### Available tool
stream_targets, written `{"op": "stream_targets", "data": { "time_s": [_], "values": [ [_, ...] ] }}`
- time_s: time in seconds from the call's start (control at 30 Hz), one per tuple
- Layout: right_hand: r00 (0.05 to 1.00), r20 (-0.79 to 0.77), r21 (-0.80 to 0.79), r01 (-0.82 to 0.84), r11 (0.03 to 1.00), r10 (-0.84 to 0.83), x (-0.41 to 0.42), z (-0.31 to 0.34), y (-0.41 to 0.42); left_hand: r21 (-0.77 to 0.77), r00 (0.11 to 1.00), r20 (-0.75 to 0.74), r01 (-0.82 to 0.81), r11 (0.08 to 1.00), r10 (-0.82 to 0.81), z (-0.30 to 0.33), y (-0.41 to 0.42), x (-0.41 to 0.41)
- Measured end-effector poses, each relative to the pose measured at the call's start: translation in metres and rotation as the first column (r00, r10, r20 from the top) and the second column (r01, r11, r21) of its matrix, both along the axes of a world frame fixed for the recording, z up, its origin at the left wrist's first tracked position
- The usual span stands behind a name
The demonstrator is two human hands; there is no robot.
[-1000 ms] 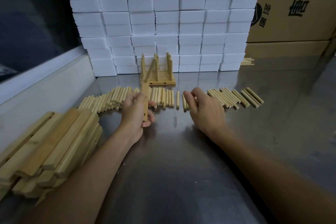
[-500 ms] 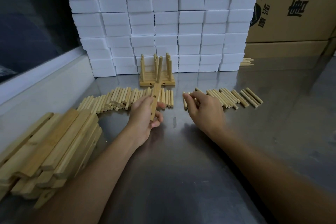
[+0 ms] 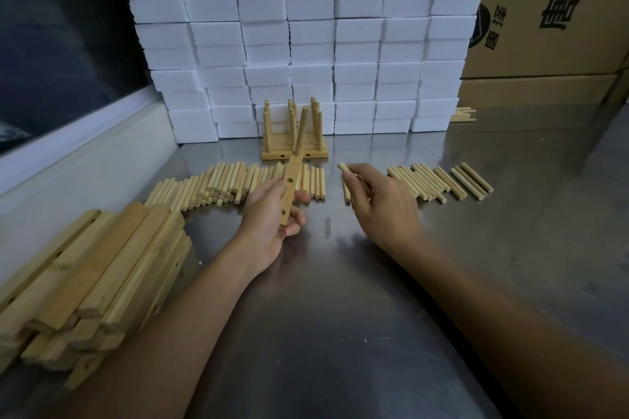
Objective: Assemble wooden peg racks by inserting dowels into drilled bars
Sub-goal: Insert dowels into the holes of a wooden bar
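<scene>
Right fingers [image 3: 354,177] pinch a dowel [image 3: 341,166], its pale tip poking up just right of the bar [image 3: 291,190]. The right hand [image 3: 381,204] sits knuckles-up, wrist low over the desk [image 3: 340,316], forearm running back to the near right. Left fingers [image 3: 296,218] curl round the bar's lower half, thumb across its front, tilting it up and away; one peg [image 3: 301,129] is already seated at its far end and two holes show bare above the grip. The left hand [image 3: 269,214] hovers just off the desk. Likely light, stiff, dry wood: no give, little slip, but a thin dowel could jam if it enters crooked, so a pinch near its middle looks best. More loose dowels [image 3: 238,184] lie behind and left of the bar; a finished rack [image 3: 294,146] stands behind it.
</scene>
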State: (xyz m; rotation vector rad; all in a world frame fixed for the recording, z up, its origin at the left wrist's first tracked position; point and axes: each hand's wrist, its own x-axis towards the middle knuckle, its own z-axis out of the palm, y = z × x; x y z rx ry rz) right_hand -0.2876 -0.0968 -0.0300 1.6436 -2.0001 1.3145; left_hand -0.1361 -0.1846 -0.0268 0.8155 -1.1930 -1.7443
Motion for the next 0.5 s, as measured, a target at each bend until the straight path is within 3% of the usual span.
{"op": "stream_targets", "data": {
  "time_s": [0.17, 0.27, 0.5],
  "values": [
    [0.994, 0.014, -0.033, -0.103, 0.994, 0.104, 0.011, 0.002, -0.002, -0.052, 0.998, 0.037, 0.059, 0.997, -0.057, -0.001, 0.001, 0.002],
    [0.98, 0.002, 0.032, -0.2, 0.979, 0.2, 0.019, 0.0, -0.003, -0.096, 0.994, 0.057, 0.097, 0.991, -0.092, -0.002, 0.002, 0.002],
    [0.973, -0.002, 0.072, -0.231, 0.97, 0.232, 0.02, 0.002, -0.001, -0.155, 0.987, 0.1, 0.139, 0.978, -0.125, -0.001, 0.005, 0.001]
  ]
}}
